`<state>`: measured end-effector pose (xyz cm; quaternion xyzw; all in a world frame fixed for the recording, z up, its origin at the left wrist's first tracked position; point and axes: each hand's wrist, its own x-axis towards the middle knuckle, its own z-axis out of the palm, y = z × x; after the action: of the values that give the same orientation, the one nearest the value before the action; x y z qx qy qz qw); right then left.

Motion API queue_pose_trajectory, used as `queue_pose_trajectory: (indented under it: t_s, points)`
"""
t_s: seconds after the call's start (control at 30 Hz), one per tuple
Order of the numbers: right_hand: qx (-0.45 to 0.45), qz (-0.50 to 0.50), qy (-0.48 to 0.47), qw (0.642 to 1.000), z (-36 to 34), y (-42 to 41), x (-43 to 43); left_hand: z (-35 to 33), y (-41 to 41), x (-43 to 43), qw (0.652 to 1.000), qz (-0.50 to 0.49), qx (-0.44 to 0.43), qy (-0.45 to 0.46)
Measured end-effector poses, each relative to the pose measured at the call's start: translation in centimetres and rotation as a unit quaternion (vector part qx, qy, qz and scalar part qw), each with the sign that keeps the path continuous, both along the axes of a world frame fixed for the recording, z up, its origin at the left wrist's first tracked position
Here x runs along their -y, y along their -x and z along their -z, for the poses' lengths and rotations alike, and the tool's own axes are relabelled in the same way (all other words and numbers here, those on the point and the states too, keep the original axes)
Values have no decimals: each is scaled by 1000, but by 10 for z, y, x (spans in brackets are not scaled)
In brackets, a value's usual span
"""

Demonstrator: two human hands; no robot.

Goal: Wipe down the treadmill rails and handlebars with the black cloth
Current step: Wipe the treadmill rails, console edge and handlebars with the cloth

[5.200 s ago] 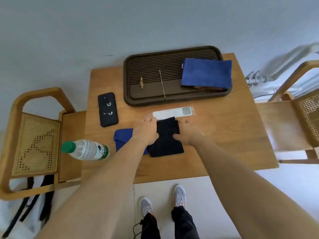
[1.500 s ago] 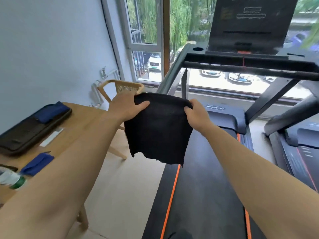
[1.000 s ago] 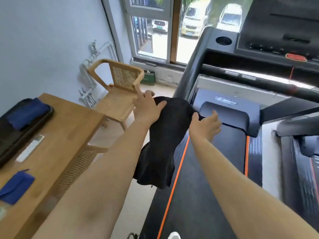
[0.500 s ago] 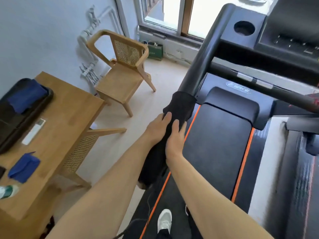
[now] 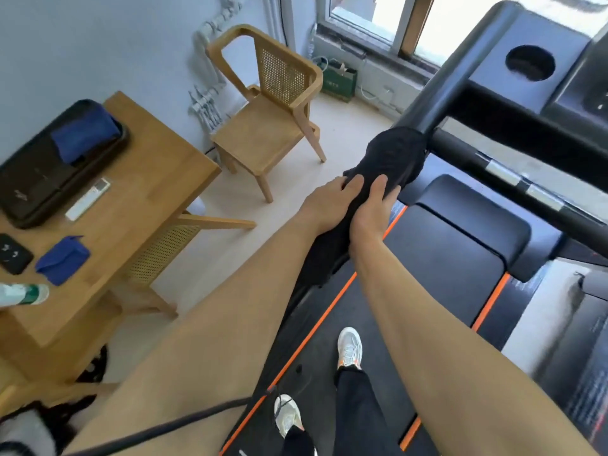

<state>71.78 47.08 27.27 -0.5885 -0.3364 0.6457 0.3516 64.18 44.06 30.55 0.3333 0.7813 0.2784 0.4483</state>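
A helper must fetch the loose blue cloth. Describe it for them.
On the wooden table left of the black treadmill, a folded blue cloth lies on bare wood beside a black phone. The other blue cloth sits on a dark tray.

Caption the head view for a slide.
Left hand and right hand grip the black cloth wrapped around the treadmill rail, near a wooden chair.
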Motion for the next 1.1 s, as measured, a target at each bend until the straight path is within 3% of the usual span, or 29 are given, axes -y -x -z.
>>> queue_pose_trajectory:
  t_s: [0.13,0.3,0.4,0.47,0.53,0.63,0.73,0.8,0.9,1.03,1.1]
  points:
    - [21,-10,-11,1000,-4,1,69,4,-4,74,998,-3,-64,29]
    - [34,-30,-6,999,5,0,177,11,-5,181,996,-27,-77,36]
    - [38,-43,-20,998,10,-2,231,24,-15,237,991,-126,3,-47]
    - [40,-72,-39,996,12,-7,258,35,-25,256,968,-214,78,-101]
    - [50,-126,-53,989,15,-15,276,37,-32,258,953,-258,97,-125]
    - [67,-220,-63,971,21,-36,294,36,-26,249,946,-274,125,-123]
    - [48,-269,-99,957,25,-52,305,45,-13,246,909,-311,251,-115]
    - [45,-265,-117,956,28,-49,309,48,-14,249,891,-330,290,-114]
    - [79,-204,-157,963,34,-29,303,56,-25,260,889,-358,258,-124]
    - [113,-156,-298,935,58,-21,276,68,-48,275,896,-362,186,-179]
    - [105,-138,-268,948,74,-22,269,70,-55,277,900,-350,162,-205]
